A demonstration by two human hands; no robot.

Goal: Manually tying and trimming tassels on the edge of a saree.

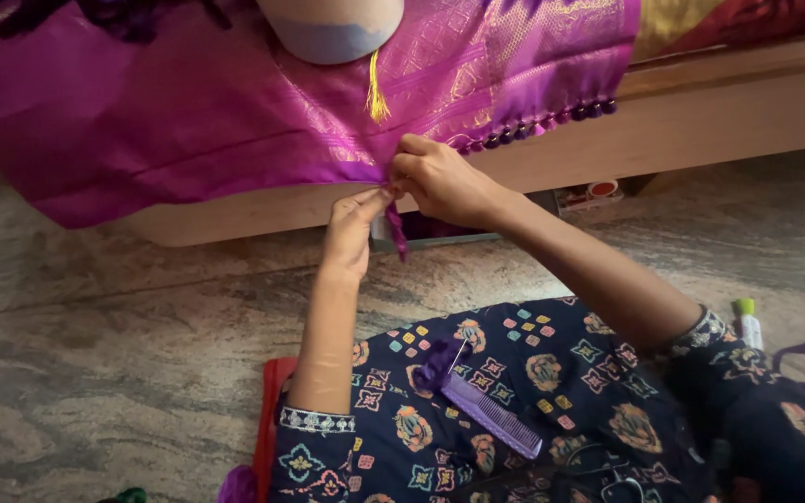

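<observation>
So we had the magenta silk cloth (188,121) draped over the edge of the wooden bed frame (701,112), hanging down toward the stone floor (95,335). Both hands were up at the hem, right where the fringe threads come out. Our left hand (351,228) was pinching a purple tassel strand (397,231) between thumb and fingertips, and our right hand (440,177) was closed tight on the cloth edge just above it, the two hands practically touching. So both were gripping, nothing loose.

To the right along the same hem sat a row of finished dark bead-like knots (538,126), and a yellow tassel (377,93) dangled further up the cloth. In our lap lay a purple comb (491,419) with a bundle of purple thread (435,365) and what looked like a needle or pin beside it, hard to say which. A small bottle with a green cap (747,321) stood on the floor off to the right.

Tip from us, as far as we could judge: keep the strand taut with the lower hand while the upper one anchors the hem, otherwise the knot probably sits loose and won't match its neighbours. Spacing looked like the thing to watch too.
</observation>
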